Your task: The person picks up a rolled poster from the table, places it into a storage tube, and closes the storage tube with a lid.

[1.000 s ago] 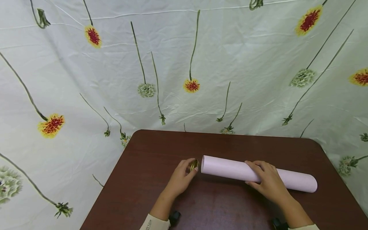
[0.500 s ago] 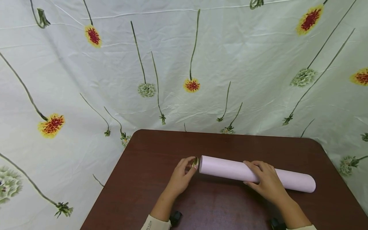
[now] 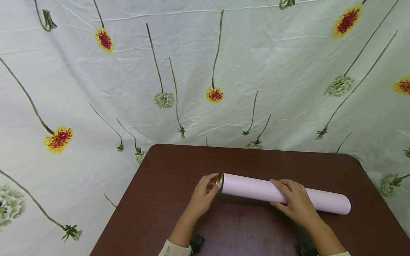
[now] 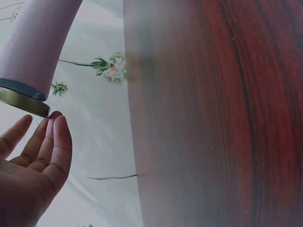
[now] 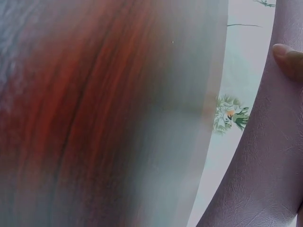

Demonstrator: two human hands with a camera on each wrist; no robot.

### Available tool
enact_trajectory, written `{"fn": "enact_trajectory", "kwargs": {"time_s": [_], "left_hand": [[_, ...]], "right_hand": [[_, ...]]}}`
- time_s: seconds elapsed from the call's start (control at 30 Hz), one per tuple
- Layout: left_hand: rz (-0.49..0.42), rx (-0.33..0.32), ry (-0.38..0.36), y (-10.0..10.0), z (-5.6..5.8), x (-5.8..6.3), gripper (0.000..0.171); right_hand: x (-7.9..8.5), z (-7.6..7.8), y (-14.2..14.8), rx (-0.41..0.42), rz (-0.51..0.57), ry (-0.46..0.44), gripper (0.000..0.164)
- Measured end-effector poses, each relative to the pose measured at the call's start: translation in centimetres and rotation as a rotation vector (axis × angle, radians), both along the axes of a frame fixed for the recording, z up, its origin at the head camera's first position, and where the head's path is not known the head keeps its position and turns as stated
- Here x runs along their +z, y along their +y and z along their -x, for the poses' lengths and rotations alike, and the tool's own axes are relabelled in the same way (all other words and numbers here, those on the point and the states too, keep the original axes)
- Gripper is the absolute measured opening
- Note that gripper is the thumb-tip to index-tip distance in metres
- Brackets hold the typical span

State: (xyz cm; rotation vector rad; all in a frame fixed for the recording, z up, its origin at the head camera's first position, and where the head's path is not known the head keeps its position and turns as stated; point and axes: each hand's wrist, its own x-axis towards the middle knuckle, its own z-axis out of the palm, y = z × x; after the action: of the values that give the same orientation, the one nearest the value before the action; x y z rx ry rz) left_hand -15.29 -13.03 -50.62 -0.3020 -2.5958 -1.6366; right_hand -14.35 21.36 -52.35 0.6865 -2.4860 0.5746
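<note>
A long pale-pink cardboard tube [image 3: 250, 186] lies at a slant above the table, its left end slightly higher in the head view. My right hand [image 3: 296, 202] grips it around the middle, thumb on the near side. A round gold metal lid [image 3: 219, 179] sits against the tube's left end, held at its rim by the fingertips and thumb of my left hand [image 3: 201, 197]. In the left wrist view the lid [image 4: 21, 101] lines up with the tube end, and a dark band [image 4: 22, 89] shows between them. The right wrist view shows the thumb [image 5: 289, 61] against the tube.
The dark red-brown table [image 3: 185, 163] has rounded far corners. A white cloth [image 3: 128, 71] printed with flowers hangs behind and to both sides. Dark wrist cameras [image 3: 196, 243] sit below the hands.
The tube has shifted slightly left in my right hand's grip. My left hand has brought the gold lid right, from just apart to up against the tube's left end.
</note>
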Motion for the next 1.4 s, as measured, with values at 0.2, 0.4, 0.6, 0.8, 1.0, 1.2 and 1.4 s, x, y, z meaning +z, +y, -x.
{"fn": "enact_trajectory", "kwargs": {"time_s": [0.2,0.4,0.6,0.8,1.0,1.2,1.4], "left_hand": [[-0.023,-0.009,0.002,0.1,-0.1,0.1,0.04],[-0.023,-0.018,-0.016,0.2,-0.3,0.3,0.042],[-0.026,-0.032,-0.021,0.3,-0.4,0.5,0.044],[-0.038,-0.041,-0.027,0.2,-0.3,0.3,0.045],[-0.096,-0.047,-0.063,0.1,-0.2,-0.1,0.047],[-0.143,-0.031,-0.084,0.2,0.2,-0.2,0.042],[-0.201,-0.053,-0.128,0.2,0.1,0.2,0.043]], "right_hand": [[-0.1,0.0,-0.1,-0.011,0.001,-0.013,0.084],[-0.1,-0.1,-0.2,-0.012,0.001,-0.014,0.084],[-0.1,-0.1,-0.3,-0.012,0.002,-0.013,0.084],[-0.1,-0.2,-0.4,-0.008,0.002,-0.015,0.084],[-0.2,-0.4,-0.8,0.0,0.006,-0.009,0.083],[-0.2,-0.6,-1.3,-0.002,0.012,-0.009,0.083],[-0.2,-0.7,-1.8,0.003,0.017,0.009,0.082]]}}
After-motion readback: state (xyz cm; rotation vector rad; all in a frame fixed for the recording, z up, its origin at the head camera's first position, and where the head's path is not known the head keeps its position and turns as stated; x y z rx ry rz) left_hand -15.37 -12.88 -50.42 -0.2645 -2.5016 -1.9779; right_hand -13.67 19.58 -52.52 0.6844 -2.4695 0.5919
